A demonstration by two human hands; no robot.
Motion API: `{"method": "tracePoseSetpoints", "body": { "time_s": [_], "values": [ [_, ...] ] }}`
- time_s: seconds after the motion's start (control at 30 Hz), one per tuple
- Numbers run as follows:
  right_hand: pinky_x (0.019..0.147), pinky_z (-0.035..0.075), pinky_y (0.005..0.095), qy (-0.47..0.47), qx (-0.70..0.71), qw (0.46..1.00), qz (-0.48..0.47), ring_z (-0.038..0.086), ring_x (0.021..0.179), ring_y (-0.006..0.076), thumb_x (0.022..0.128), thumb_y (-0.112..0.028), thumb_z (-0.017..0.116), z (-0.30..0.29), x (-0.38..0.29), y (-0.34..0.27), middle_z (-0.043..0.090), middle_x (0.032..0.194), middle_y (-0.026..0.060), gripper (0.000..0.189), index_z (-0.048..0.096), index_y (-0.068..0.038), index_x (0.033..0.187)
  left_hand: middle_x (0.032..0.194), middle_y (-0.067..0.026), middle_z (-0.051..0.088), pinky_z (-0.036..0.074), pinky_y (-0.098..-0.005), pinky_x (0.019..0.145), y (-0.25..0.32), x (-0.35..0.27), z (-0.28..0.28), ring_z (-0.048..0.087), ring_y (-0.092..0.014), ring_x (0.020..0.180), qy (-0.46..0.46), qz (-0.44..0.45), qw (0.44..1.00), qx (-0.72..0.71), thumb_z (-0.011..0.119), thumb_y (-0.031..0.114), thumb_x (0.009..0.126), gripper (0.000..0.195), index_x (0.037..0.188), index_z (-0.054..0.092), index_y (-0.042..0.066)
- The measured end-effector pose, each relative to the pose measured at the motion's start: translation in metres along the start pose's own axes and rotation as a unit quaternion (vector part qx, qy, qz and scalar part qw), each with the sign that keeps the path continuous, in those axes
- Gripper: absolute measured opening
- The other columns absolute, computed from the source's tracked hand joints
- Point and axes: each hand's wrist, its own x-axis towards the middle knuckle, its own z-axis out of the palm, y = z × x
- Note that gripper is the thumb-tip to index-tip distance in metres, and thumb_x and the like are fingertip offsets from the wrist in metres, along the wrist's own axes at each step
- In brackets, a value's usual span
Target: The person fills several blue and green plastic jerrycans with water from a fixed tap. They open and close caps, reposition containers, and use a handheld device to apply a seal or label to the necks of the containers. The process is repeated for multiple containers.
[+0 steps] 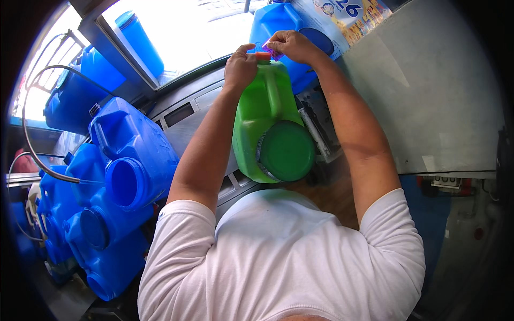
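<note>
A green plastic water jug (pixel 257 120) stands in front of me, with a large dark green screw lid (pixel 290 150) facing me and an orange-red cap (pixel 263 56) at its top. My left hand (pixel 241 68) is against the left side of that small cap, fingers bent; whether it grips the cap is hidden. Just right of the cap, my right hand (pixel 295 46) pinches a small purple plastic piece (pixel 273 50) between thumb and fingers.
Behind the green jug stands a blue jug (pixel 273 18). At left, a wide-mouthed blue jug (pixel 132 148) lies among several others, near a thin hose (pixel 52 172). A blue container (pixel 140 44) is by the bright opening. A grey panel (pixel 425 92) rises at right.
</note>
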Motion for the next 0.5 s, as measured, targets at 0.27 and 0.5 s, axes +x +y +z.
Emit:
{"method": "tracePoseSetpoints", "body": {
  "time_s": [0.27, 0.5],
  "values": [
    [0.080, 0.054, 0.0292, -0.025, -0.060, 0.998, -0.011, 0.066, 0.086, 0.0115, 0.096, -0.022, 0.068, 0.005, 0.008, -0.006, 0.073, 0.090, 0.0057, 0.020, 0.072, -0.003, 0.100, 0.104, -0.0170, 0.074, 0.051, -0.0423, 0.094, 0.004, -0.003, -0.002, 0.070, -0.032, 0.102, 0.008, 0.003, 1.000, 0.012, 0.054, 0.025, 0.089, 0.041, 0.127, 0.067, 0.013],
    [0.084, 0.055, 0.0295, -0.013, -0.033, 0.999, -0.025, 0.068, 0.088, 0.0131, 0.093, -0.024, 0.072, 0.019, 0.015, 0.007, 0.073, 0.095, 0.0069, 0.024, 0.072, -0.004, 0.105, 0.099, -0.0147, 0.074, 0.052, -0.0355, 0.085, 0.000, -0.004, -0.001, 0.070, -0.024, 0.091, 0.018, 0.034, 0.999, 0.005, 0.052, 0.021, 0.091, 0.043, 0.129, 0.064, 0.007]
  ]
}}
